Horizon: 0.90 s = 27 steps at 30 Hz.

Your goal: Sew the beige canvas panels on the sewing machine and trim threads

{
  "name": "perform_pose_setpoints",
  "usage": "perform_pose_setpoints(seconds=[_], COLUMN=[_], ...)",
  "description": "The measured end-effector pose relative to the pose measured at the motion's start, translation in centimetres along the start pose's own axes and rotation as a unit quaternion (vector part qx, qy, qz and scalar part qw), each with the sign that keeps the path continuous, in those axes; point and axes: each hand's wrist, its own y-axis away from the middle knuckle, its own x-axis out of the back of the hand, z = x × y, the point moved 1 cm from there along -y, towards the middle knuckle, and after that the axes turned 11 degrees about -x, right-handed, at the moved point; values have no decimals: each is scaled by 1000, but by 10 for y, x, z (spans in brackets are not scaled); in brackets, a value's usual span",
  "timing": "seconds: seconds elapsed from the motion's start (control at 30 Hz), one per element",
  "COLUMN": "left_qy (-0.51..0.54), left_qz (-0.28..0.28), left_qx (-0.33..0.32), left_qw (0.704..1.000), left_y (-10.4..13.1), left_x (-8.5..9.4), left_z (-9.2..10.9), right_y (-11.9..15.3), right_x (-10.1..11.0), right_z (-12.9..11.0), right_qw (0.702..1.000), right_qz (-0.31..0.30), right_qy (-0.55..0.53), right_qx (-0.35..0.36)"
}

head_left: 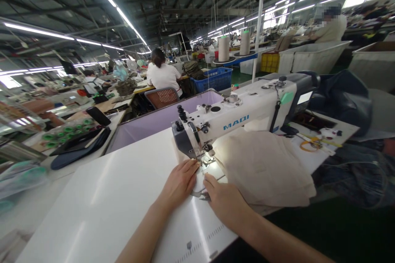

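Note:
A white sewing machine [243, 117] with blue lettering stands on the white table, its lamp lighting the needle area and the presser foot [209, 160]. My left hand [182, 181] reaches in from the left, fingers close together and bent, their tips beside the needle. Just right of it is my right hand [226, 201], curled, with thumb and forefinger near the metal needle plate [216, 170]. Something small and dark grey pokes out under its fingers; its kind is unclear. Whatever the fingertips pinch is hidden or too small to make out. Beige fabric [265, 168] lies right of my hands, under the machine arm.
Left of the white tabletop [101, 197] is a side bench with green-ended spools [66, 131] and a dark blue pouch [82, 148]. Behind stands a lilac bin [148, 121]. Scissors [314, 144] lie at the right. A person in white [163, 72] sits ahead.

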Motion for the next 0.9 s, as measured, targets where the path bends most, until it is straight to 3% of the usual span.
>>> perform_pose_setpoints(seconds=[0.2,0.4,0.5,0.67,0.9], left_qy=[-14,-5,-36,-81,-73], left_qz=[-6,-30,-42,-65,-35], left_qx=[26,-3,-7,-7,-27], left_qw=[1000,1000,998,995,996], left_y=[0,9,16,21,21], left_x=[4,14,13,6,6], left_z=[9,57,71,70,70], right_y=[2,9,11,11,10], right_x=[8,14,15,17,16], right_z=[3,11,13,11,9], right_qw=[1000,999,1000,999,999], right_qz=[-7,-13,-27,-46,-41], right_qy=[-20,-30,-16,11,30], right_qx=[-11,-15,-6,3,8])
